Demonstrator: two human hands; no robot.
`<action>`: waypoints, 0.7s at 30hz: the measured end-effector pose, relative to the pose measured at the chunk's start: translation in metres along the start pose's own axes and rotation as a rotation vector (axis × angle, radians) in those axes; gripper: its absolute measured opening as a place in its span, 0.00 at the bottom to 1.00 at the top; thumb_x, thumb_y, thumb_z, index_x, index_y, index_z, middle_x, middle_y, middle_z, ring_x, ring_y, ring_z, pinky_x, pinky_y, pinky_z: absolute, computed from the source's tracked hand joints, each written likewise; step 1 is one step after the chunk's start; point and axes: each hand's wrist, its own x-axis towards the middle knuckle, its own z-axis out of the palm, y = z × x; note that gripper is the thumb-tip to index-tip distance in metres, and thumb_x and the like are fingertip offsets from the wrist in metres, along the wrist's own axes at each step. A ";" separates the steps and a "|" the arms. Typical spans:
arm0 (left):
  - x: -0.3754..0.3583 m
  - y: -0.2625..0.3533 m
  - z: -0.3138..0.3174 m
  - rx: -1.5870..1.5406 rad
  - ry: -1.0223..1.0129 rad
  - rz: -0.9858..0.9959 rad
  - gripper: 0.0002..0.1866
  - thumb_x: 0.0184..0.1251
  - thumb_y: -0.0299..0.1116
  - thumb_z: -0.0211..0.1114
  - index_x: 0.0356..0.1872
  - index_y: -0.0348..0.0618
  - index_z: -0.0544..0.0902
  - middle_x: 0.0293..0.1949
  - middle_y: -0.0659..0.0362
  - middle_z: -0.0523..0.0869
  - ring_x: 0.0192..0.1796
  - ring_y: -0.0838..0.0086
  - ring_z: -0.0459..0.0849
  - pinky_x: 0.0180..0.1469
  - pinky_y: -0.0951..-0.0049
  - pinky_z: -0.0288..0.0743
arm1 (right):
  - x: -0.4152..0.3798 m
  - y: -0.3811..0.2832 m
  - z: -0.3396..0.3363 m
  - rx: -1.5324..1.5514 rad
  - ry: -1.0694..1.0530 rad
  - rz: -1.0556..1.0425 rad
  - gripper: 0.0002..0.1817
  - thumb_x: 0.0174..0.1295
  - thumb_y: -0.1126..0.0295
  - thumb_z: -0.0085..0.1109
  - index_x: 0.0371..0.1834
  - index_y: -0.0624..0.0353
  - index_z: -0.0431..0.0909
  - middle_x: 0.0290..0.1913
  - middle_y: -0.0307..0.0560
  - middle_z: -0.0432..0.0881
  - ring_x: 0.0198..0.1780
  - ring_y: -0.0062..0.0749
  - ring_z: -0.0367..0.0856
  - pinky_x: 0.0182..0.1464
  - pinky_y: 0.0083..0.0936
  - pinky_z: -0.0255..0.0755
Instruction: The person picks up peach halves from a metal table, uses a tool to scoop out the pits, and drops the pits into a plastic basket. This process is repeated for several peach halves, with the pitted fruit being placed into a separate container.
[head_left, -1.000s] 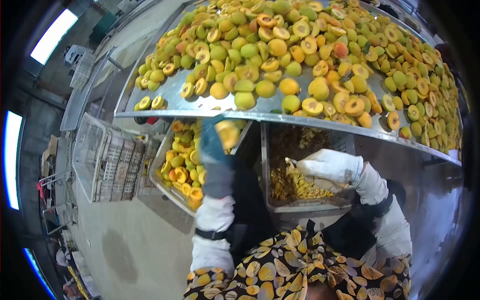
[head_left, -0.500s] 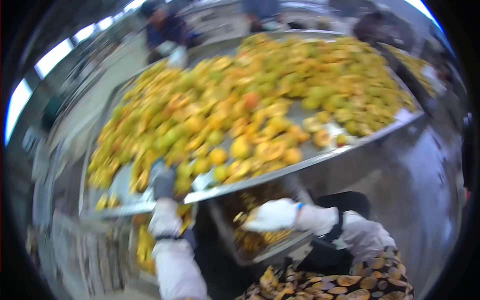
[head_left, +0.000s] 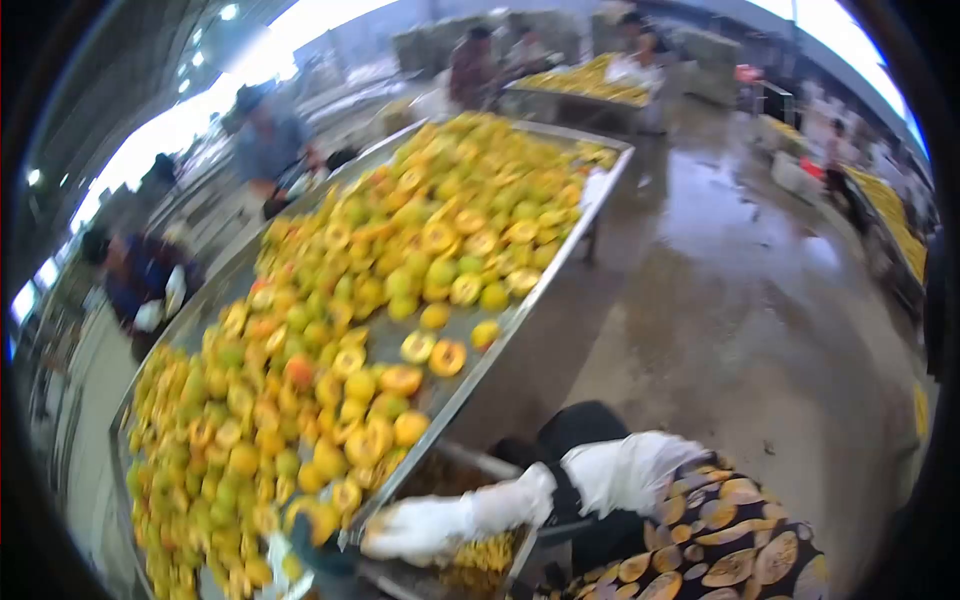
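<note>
My left hand (head_left: 322, 556), in a dark glove, is at the near edge of the metal table, closed around a yellow peach (head_left: 318, 518). Just right of it is my right hand (head_left: 415, 530) in a white glove. Its fingers are curled and point toward the left hand; a small dark thing shows at their tips, too blurred to name. Halved and whole yellow-green peaches (head_left: 300, 370) are heaped over the table. Under my right forearm sits a bin (head_left: 520, 565) with yellow pieces in it.
The metal table's raised rim (head_left: 545, 285) runs away from me on the right. Co-workers stand along the far left side, one in dark clothes (head_left: 140, 275) and one in blue (head_left: 270, 140). A wet floor (head_left: 690, 330) and other fruit-covered tables (head_left: 590, 80) lie beyond.
My view has swung to the right, so the table now slants away on the left. My right hand has come from over the bin to beside my left hand.
</note>
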 end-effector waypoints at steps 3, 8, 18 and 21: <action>-0.030 -0.007 0.068 -0.025 -0.060 -0.030 0.24 0.79 0.47 0.53 0.62 0.38 0.75 0.53 0.50 0.83 0.52 0.65 0.82 0.56 0.65 0.77 | 0.000 0.008 -0.008 -0.401 0.104 -0.347 0.20 0.73 0.49 0.46 0.50 0.53 0.77 0.33 0.52 0.83 0.32 0.44 0.84 0.36 0.36 0.78; -0.033 0.006 0.095 -0.214 -0.099 -0.081 0.30 0.81 0.55 0.48 0.64 0.38 0.72 0.55 0.47 0.83 0.50 0.63 0.86 0.55 0.65 0.82 | -0.021 -0.005 -0.021 -0.333 0.164 -0.231 0.21 0.73 0.49 0.45 0.50 0.53 0.79 0.32 0.51 0.83 0.32 0.41 0.86 0.38 0.35 0.77; -0.042 -0.029 0.085 -0.507 -0.104 -0.081 0.24 0.82 0.50 0.49 0.65 0.41 0.68 0.64 0.45 0.76 0.62 0.54 0.80 0.64 0.55 0.76 | -0.011 0.020 -0.016 -0.583 0.493 -0.342 0.28 0.73 0.42 0.46 0.41 0.59 0.80 0.29 0.60 0.84 0.36 0.55 0.86 0.40 0.46 0.78; -0.044 -0.045 0.080 -0.239 0.076 -0.042 0.26 0.83 0.47 0.48 0.72 0.44 0.65 0.66 0.49 0.75 0.62 0.60 0.79 0.68 0.59 0.73 | -0.009 0.022 -0.011 -0.658 0.586 -0.406 0.29 0.73 0.43 0.47 0.39 0.61 0.80 0.27 0.59 0.84 0.32 0.54 0.86 0.34 0.45 0.78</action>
